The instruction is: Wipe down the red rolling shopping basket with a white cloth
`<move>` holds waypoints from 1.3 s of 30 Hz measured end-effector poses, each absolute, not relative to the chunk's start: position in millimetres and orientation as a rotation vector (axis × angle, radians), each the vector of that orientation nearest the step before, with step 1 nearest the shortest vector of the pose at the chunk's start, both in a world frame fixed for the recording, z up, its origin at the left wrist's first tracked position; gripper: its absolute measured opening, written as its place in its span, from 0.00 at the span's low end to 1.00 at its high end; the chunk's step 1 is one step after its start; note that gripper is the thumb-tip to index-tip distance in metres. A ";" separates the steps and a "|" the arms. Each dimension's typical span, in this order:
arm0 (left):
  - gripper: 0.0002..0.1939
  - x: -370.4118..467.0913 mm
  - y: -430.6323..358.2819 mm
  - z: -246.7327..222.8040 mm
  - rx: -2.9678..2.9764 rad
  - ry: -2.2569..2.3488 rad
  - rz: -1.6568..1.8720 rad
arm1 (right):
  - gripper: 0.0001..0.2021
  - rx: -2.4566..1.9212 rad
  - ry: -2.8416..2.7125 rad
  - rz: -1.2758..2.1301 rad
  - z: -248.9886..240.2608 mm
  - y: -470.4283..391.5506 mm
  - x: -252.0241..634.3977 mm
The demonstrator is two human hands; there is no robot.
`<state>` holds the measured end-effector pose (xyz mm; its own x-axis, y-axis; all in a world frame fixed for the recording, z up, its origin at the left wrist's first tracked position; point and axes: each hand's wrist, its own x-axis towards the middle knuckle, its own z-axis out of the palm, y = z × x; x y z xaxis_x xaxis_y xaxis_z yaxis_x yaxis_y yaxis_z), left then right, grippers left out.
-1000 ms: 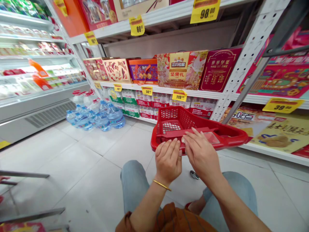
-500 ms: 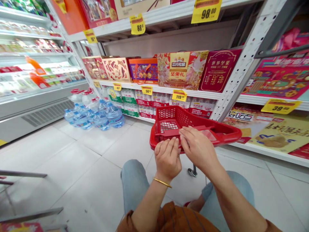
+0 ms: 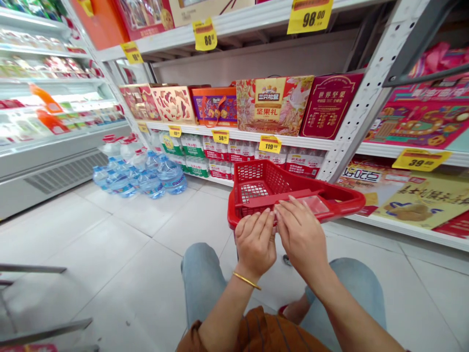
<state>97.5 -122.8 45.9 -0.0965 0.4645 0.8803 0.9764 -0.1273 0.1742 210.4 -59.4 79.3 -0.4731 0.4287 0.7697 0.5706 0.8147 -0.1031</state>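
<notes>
In the lower centre of the frame, the left hand (image 3: 255,243) curls loosely and the right hand (image 3: 301,235) lies flat, fingers together, both holding nothing at the near rim of the red shopping basket (image 3: 340,198), so gripping the rim seems next.

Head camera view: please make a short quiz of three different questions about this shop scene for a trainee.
1. True or false: the red basket holds bottles.
2. Which price tag hangs below the yellow and red gift box: A 58, B 119, C 39?
3. Where do the water bottles stand?

Key: 1 false, it looks empty. 2 B. 3 On the floor beside the shelf; the left hand and right hand are at the basket's near rim.
</notes>
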 end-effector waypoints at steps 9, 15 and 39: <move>0.18 97.7 -119.7 46.0 -1.580 -1.586 -1.153 | 0.12 -0.735 -2.265 -0.108 100.2 -34.0 189.1; 0.16 96.2 -121.5 43.8 -1.571 -1.531 -1.104 | 0.14 -0.604 -2.290 -0.173 92.9 -40.8 207.5; 0.15 94.3 -119.0 46.3 -1.591 -1.541 -1.050 | 0.12 -0.698 -2.146 -0.266 80.9 -5.2 258.3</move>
